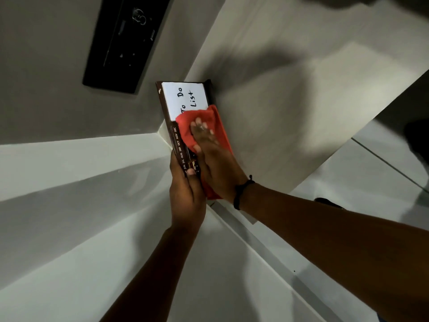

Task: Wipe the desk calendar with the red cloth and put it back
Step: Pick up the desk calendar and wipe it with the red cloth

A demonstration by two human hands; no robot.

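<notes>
The desk calendar (181, 98) is a dark brown frame with a white "To Do List" panel and a row of month names along its left edge. My left hand (185, 201) grips its near end, thumb on the front. My right hand (209, 154) presses the red cloth (185, 126) flat against the calendar's face, just below the white panel. The cloth covers the calendar's middle and hangs down behind my right palm. A black cord band circles my right wrist.
A pale desk top (301, 112) stretches to the right behind the calendar, its front edge (243, 217) running below my right wrist. A black switch panel (123, 43) is set in the grey wall at upper left. White panels (69, 205) fill the lower left.
</notes>
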